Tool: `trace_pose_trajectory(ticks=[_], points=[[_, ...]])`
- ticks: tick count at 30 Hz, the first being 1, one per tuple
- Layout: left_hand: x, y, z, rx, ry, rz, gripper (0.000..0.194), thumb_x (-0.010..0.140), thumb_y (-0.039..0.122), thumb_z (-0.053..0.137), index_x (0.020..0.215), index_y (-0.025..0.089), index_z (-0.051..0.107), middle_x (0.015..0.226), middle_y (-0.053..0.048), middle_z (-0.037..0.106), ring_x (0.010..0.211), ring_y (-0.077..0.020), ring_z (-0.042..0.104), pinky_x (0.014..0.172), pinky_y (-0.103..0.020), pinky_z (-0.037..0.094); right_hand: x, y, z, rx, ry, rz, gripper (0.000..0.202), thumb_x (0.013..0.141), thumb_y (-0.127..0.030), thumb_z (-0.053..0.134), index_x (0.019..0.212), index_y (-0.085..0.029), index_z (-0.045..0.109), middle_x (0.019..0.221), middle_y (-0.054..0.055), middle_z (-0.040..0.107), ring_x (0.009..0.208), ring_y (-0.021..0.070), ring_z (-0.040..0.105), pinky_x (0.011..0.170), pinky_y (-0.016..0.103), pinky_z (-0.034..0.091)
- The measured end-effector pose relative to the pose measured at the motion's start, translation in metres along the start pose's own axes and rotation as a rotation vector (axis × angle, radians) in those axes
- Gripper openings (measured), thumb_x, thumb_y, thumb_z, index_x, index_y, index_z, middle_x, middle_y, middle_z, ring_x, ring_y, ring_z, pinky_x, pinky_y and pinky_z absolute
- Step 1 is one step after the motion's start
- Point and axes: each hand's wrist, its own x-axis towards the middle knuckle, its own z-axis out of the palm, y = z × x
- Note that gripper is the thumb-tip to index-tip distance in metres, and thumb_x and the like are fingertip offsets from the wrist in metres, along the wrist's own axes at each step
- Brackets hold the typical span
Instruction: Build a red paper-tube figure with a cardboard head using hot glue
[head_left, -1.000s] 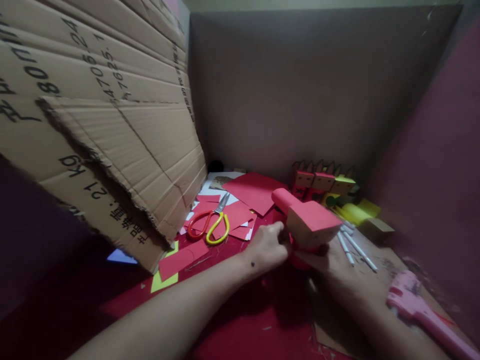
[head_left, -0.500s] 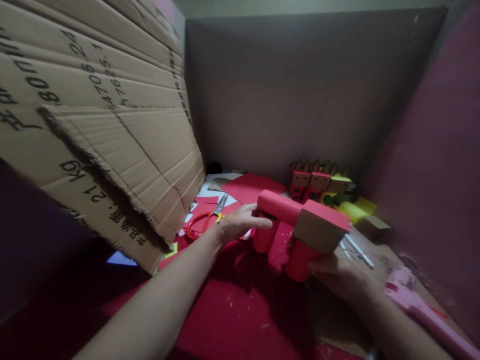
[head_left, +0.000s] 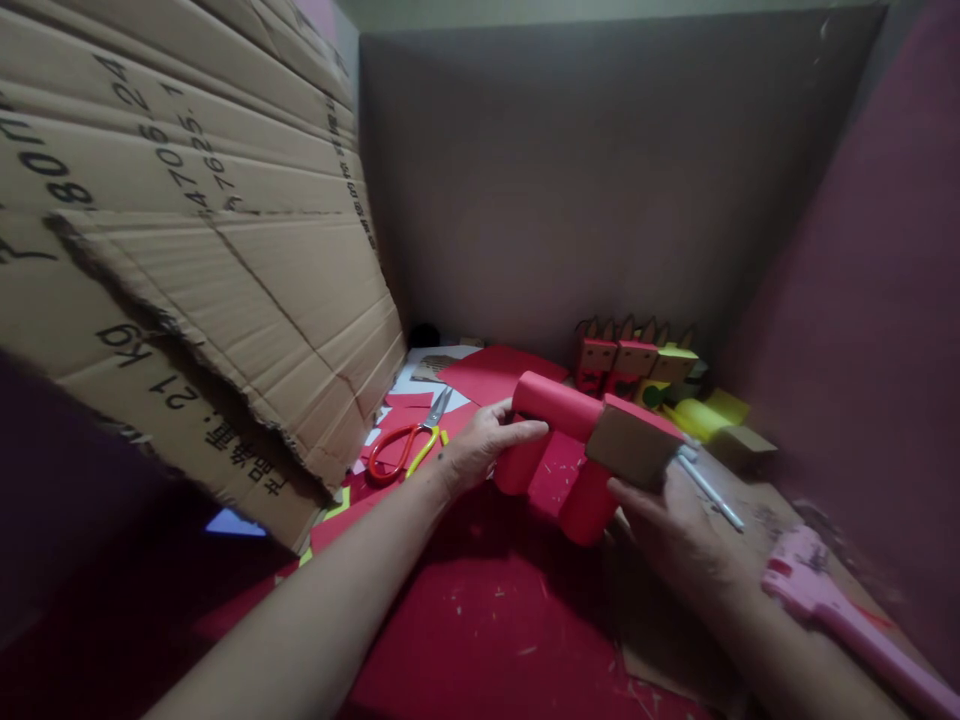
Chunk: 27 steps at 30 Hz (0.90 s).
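A red paper animal figure (head_left: 559,405) is held in both my hands above the red work surface. It has a lying tube for a body, two upright tubes below like legs, and a box with a bare cardboard side (head_left: 634,450) at its right end. My left hand (head_left: 484,443) closes on the left end, its thumb across the rear tube. My right hand (head_left: 675,525) grips the box end and the front tube from the right; some of its fingers are hidden behind them. Red-and-yellow-handled scissors (head_left: 396,453) lie left of my left hand, blades partly apart.
A large printed cardboard sheet (head_left: 247,260) leans on the left. Red paper (head_left: 502,372) lies behind the scissors. Small box-headed figures (head_left: 634,355) and a yellow tube figure (head_left: 701,418) stand at the back right. A white stick (head_left: 712,490) and a pink tool (head_left: 802,575) lie right.
The figure has tilted slightly and shifted a little left and up. My left hand has closed around its rear tube. The right hand has moved up slightly along the box end.
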Motion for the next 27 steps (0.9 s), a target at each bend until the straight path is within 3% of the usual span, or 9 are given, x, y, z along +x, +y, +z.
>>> trace_pose_trajectory(ticks=[8,12,20,27], points=[[0.002,-0.003,0.001,0.004,0.048,0.019,0.035,0.067,0.029,0.077,0.097,0.017,0.065,0.083,-0.002,0.063,0.071,-0.0128,0.055,0.065,-0.025,0.040,-0.003,-0.013,0.003,-0.185,0.094,-0.043,0.062,0.064,-0.040,0.077,0.117,-0.026,0.048,0.121,0.008,0.062,0.111,0.0312,0.057,0.088,0.038,0.048],[0.002,-0.004,0.001,0.004,0.029,0.017,0.034,0.068,0.027,0.077,0.098,0.016,0.065,0.085,-0.003,0.064,0.073,-0.0134,0.056,0.067,-0.025,0.041,-0.002,-0.017,0.004,-0.222,0.149,-0.030,0.056,0.063,-0.038,0.076,0.111,-0.025,0.050,0.117,0.008,0.062,0.112,0.0312,0.056,0.090,0.037,0.048],[0.001,-0.001,0.004,-0.041,0.026,0.003,0.038,0.065,0.027,0.078,0.099,0.016,0.064,0.083,-0.002,0.065,0.073,-0.0135,0.057,0.069,-0.025,0.042,0.002,-0.004,-0.001,0.031,0.101,0.012,0.057,0.065,-0.029,0.076,0.117,-0.026,0.052,0.114,0.004,0.064,0.110,0.0286,0.057,0.097,0.041,0.043],[0.000,-0.001,0.002,-0.088,0.003,-0.016,0.037,0.065,0.025,0.078,0.098,0.017,0.065,0.080,-0.003,0.066,0.070,-0.0138,0.058,0.067,-0.025,0.043,0.003,-0.004,-0.004,0.065,0.097,0.035,0.058,0.063,-0.028,0.078,0.117,-0.025,0.055,0.113,0.005,0.066,0.110,0.0292,0.058,0.099,0.043,0.042]])
